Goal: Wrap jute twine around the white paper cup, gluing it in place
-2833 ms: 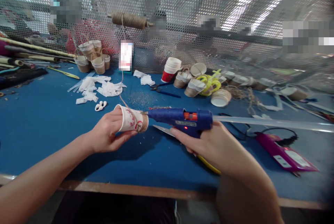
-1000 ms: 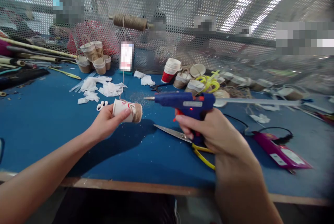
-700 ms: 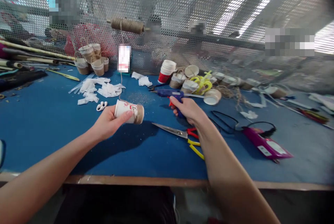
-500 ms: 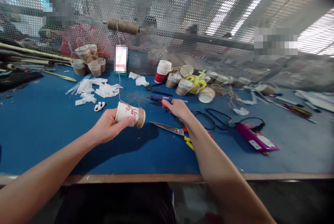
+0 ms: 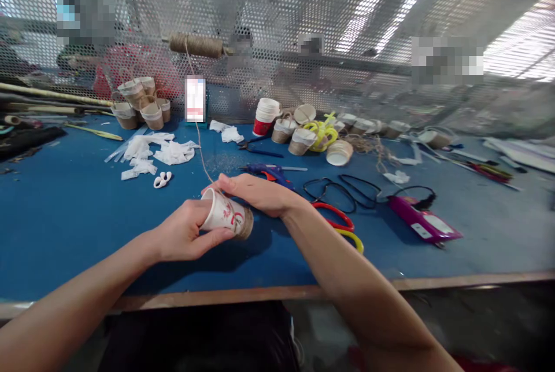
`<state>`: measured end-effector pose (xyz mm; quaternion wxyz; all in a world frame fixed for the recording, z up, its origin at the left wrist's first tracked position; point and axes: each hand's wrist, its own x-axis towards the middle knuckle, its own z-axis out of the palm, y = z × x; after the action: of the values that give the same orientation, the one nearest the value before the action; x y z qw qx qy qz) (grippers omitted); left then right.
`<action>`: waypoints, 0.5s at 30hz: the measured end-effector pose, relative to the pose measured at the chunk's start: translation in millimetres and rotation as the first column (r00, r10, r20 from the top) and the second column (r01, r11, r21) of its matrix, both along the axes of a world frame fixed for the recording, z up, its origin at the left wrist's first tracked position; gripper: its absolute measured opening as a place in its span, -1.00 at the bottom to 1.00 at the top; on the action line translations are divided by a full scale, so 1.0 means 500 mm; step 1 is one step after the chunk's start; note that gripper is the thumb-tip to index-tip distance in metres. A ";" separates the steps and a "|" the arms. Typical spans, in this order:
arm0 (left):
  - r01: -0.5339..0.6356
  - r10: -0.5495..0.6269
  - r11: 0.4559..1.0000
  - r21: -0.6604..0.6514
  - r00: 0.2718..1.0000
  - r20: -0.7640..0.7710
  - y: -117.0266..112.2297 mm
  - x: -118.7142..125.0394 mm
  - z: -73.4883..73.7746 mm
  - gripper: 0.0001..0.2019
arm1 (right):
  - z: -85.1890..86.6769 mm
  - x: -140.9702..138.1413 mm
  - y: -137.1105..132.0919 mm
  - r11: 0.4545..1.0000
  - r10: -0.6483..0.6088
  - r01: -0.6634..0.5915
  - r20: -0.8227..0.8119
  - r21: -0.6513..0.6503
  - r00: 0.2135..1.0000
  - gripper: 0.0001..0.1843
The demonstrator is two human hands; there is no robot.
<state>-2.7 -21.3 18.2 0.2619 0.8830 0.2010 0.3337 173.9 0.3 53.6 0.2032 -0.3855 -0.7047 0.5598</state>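
Note:
My left hand (image 5: pixel 184 236) grips a white paper cup (image 5: pixel 222 217) with red print, lying sideways above the blue table (image 5: pixel 65 210). Brown twine is wound round the cup's base (image 5: pixel 246 227). My right hand (image 5: pixel 255 192) lies over the cup's top, fingers pressed on it where the twine strand (image 5: pixel 198 143) arrives. That strand runs up to a twine spool (image 5: pixel 196 45) on the mesh wall. The blue glue gun (image 5: pixel 271 170) lies on the table just behind my right hand.
Scissors with red and yellow handles (image 5: pixel 342 227) lie right of my wrist. A purple power strip (image 5: pixel 422 223) with black cord sits further right. Stacked cups (image 5: pixel 265 115), twine-wrapped cups (image 5: pixel 303 140) and white scraps (image 5: pixel 160 149) line the back. People work behind the mesh (image 5: pixel 347 13).
My right hand took the glue gun off the cup, laid it on the table behind, then came back onto the cup and twine. The left hand kept the cup.

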 end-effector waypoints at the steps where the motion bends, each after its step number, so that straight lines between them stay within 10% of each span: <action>1: 0.002 -0.002 1.000 -0.002 1.000 0.001 -0.001 0.000 0.001 -0.83 | -0.003 -0.002 -0.002 0.998 -0.044 0.041 -0.079 -0.043 0.996 -0.56; 7: -0.009 0.021 0.963 -0.270 0.999 0.041 0.000 0.002 -0.001 -0.80 | -0.008 0.013 -0.014 0.959 -0.278 0.237 -0.386 -0.153 0.879 -0.91; 15: 0.078 0.203 0.633 -0.770 0.943 0.263 0.019 0.006 -0.008 -0.75 | 0.005 0.023 -0.026 0.865 -0.391 0.496 -0.520 0.074 0.760 -0.92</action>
<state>0.3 -11.8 14.2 0.6311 0.6105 0.3090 0.3653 185.6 -12.6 56.3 0.5404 -0.3646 -0.5724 0.4975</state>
